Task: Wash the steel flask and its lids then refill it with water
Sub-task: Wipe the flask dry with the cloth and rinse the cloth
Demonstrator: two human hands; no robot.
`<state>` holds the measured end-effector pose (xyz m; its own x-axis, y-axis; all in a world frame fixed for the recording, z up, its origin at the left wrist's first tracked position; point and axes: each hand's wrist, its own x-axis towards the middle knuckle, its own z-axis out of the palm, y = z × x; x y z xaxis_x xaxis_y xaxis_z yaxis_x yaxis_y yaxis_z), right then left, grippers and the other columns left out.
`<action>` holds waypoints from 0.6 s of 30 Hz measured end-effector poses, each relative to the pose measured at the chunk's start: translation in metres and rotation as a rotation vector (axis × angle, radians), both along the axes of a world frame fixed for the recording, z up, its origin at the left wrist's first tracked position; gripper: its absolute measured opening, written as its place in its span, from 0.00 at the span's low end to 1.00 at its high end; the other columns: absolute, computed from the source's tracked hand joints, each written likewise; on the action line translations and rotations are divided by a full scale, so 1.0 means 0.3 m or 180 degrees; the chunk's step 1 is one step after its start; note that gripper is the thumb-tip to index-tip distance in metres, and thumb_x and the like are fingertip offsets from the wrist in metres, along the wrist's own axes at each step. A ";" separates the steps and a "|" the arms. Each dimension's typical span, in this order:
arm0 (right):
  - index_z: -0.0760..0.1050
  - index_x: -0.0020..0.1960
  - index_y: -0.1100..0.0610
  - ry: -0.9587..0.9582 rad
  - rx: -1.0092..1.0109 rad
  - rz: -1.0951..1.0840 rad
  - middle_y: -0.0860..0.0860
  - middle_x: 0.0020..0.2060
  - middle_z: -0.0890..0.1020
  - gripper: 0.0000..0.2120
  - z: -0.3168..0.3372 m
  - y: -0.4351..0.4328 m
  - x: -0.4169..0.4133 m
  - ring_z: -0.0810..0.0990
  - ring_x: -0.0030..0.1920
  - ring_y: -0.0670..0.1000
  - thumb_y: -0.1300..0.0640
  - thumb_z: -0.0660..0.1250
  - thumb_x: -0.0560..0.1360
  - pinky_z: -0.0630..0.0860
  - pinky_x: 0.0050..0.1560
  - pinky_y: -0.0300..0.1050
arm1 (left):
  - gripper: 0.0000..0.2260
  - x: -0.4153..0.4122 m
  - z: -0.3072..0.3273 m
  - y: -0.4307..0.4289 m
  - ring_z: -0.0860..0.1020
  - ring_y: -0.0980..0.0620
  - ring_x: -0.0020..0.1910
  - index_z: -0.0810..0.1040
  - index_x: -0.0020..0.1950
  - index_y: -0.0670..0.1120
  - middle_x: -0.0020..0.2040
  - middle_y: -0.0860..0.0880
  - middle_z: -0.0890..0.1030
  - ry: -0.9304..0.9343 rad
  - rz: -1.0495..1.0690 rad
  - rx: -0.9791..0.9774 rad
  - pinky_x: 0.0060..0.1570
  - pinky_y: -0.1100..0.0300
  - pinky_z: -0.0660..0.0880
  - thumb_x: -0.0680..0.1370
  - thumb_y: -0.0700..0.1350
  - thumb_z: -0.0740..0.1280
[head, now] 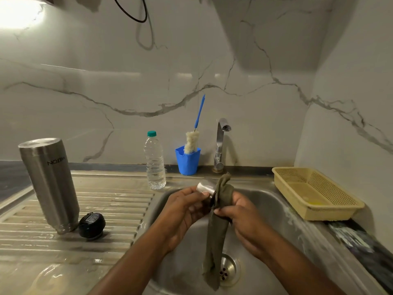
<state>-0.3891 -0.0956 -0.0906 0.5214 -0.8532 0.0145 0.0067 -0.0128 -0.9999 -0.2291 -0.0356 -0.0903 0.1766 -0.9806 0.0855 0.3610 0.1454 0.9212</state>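
The steel flask stands upside down on the ribbed drainboard at the left. Right beside its base lies a black inner lid. Over the sink basin, my left hand grips a small steel cap lid. My right hand holds an olive-green cloth bunched against the lid's open end; the cloth's long tail hangs down toward the drain. The lid's inside is hidden by the cloth.
A tap stands behind the sink, with no water seen running. A blue cup holds a bottle brush. A clear plastic water bottle stands on the sink's back rim. A yellow perforated basket sits at the right.
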 end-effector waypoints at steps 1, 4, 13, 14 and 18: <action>0.81 0.61 0.53 0.0370 -0.0394 0.0000 0.54 0.51 0.87 0.17 -0.001 0.009 0.001 0.84 0.56 0.54 0.70 0.65 0.79 0.80 0.55 0.48 | 0.11 0.003 0.005 0.002 0.83 0.44 0.49 0.85 0.54 0.39 0.50 0.37 0.83 -0.0055 0.0092 0.0038 0.56 0.50 0.81 0.77 0.44 0.72; 0.78 0.68 0.45 0.1145 -0.1772 0.0218 0.47 0.60 0.83 0.25 -0.008 0.036 0.014 0.80 0.62 0.43 0.68 0.62 0.78 0.75 0.69 0.47 | 0.17 0.007 0.013 0.011 0.84 0.44 0.46 0.87 0.53 0.40 0.49 0.35 0.85 -0.0352 0.0336 0.0135 0.53 0.48 0.82 0.77 0.53 0.73; 0.83 0.58 0.62 -0.0718 0.0384 0.0262 0.67 0.52 0.85 0.19 0.017 0.027 0.002 0.84 0.51 0.62 0.76 0.60 0.76 0.78 0.62 0.64 | 0.25 0.005 -0.008 -0.001 0.83 0.39 0.61 0.78 0.71 0.42 0.59 0.40 0.86 0.0135 0.0118 -0.0289 0.68 0.45 0.77 0.73 0.34 0.74; 0.82 0.61 0.65 -0.1068 0.0680 0.0366 0.67 0.53 0.84 0.20 0.027 0.022 -0.005 0.83 0.51 0.61 0.76 0.60 0.76 0.79 0.60 0.60 | 0.28 0.009 -0.010 0.000 0.82 0.41 0.60 0.78 0.72 0.43 0.58 0.41 0.86 0.0225 -0.0028 -0.0366 0.68 0.46 0.76 0.72 0.31 0.74; 0.80 0.65 0.64 -0.1446 0.0813 0.0259 0.65 0.53 0.84 0.21 0.053 -0.012 -0.021 0.83 0.49 0.58 0.75 0.61 0.75 0.81 0.52 0.53 | 0.25 0.032 -0.027 -0.006 0.77 0.36 0.71 0.76 0.74 0.41 0.69 0.37 0.80 0.0151 -0.0228 -0.0435 0.75 0.42 0.71 0.76 0.35 0.72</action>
<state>-0.3953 -0.0993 -0.0747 0.5756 -0.8162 0.0513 0.4310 0.2494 -0.8672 -0.2195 -0.0375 -0.0985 0.1137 -0.9706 0.2123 0.4176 0.2406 0.8762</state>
